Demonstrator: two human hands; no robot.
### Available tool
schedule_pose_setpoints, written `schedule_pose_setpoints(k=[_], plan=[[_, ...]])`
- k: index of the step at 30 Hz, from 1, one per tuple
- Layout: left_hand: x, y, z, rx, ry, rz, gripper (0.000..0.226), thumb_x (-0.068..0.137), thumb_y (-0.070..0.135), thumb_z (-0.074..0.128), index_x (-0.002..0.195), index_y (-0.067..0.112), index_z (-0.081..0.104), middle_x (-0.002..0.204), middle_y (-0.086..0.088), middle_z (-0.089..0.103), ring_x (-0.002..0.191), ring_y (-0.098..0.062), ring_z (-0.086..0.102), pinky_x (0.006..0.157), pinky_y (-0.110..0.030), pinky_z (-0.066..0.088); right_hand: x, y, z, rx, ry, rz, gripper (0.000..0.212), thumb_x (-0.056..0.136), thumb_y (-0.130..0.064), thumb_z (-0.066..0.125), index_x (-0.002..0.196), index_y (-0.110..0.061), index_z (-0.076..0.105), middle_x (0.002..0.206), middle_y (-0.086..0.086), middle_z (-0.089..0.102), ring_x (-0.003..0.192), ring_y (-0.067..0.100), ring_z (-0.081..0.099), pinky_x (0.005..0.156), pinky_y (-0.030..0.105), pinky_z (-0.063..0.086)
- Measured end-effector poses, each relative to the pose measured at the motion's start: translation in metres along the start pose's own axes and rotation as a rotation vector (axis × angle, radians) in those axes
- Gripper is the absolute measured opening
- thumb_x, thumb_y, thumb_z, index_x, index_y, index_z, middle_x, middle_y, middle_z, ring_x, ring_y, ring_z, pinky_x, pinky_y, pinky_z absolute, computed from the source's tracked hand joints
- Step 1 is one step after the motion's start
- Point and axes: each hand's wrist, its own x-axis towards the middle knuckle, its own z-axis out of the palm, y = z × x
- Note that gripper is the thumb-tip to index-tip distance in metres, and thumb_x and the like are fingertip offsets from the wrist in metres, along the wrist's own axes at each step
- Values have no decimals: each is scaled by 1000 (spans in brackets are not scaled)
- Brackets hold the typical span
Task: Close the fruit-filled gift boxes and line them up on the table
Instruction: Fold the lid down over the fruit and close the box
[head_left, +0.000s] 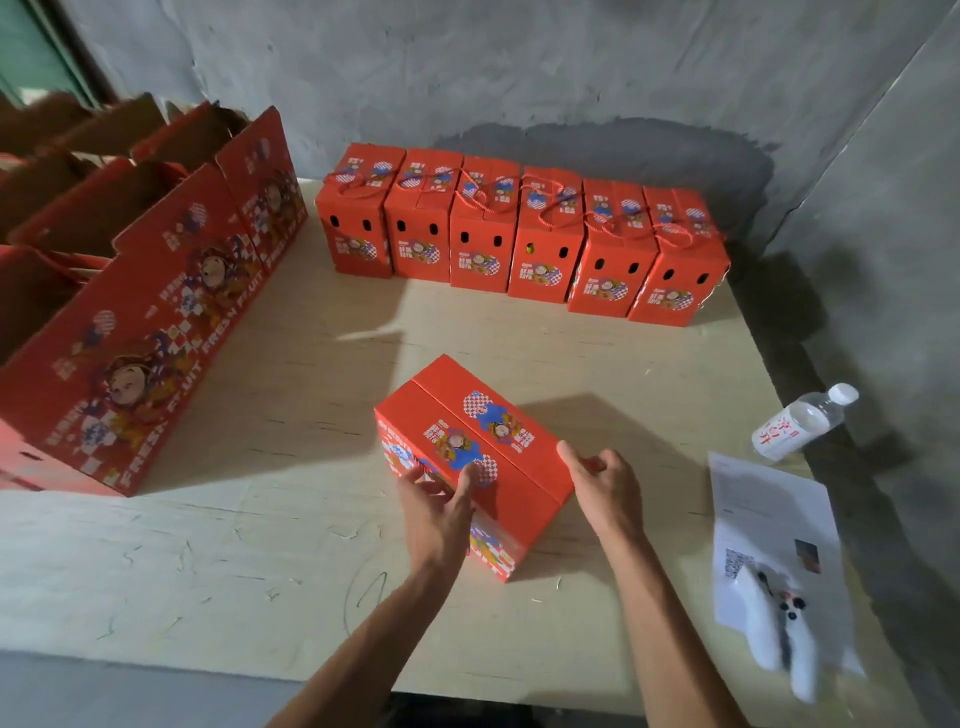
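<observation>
Near the centre of the frame, a red gift box (470, 457) lay on the pale tabletop (234, 545) with its top flaps folded shut and their seam running along its length. It sat at an angle to the table's edges, one corner pointing toward the lower part of the frame. The left hand (436, 512) pressed against the box's near left side, its thumb laid up over the printed top and its fingers curled round the edge. The right hand (605, 486) gripped the box's right-hand corner, fingers bent round it.

Across the upper middle of the frame, six closed boxes (519, 234) of the same kind stood side by side in a row against the grey wall (519, 78), each touching its neighbour, with red cord handles lying on their tops. At the left of the frame stood several open boxes (156, 291), flaps up, blurred and partly cut off.

At the right edge of the tabletop a clear water bottle (802, 422) lay on its side. Below it lay a printed sheet of paper (769, 519), with a white object (779, 629), too blurred to identify, resting on its lower part.
</observation>
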Motion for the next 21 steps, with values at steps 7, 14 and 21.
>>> schedule_pose_setpoints(k=[7,14,21], plan=[[44,11,-62,15,93,-30,72,67,66,80,85,0,59,74,-10,69,64,-18,62,59,-37,49,-34,-18,33,-140,-450,-99,72,85,-79,57,50,-18,39,45,-11,39,43,7,39,54,30,30],[54,59,-93,189,75,166,48,91,35,74,71,-4,57,57,0,52,53,-10,44,52,-27,35,-38,-50,82,529,-474,70,14,81,-11,83,94,-14,78,95,6,80,88,21,71,82,34,53],[36,131,-80,115,1,389,40,106,30,54,77,10,74,62,-2,68,53,-10,61,52,-26,49,-34,-107,78,506,-508,-174,13,87,-25,81,87,-14,73,81,-1,76,80,18,68,70,27,54]])
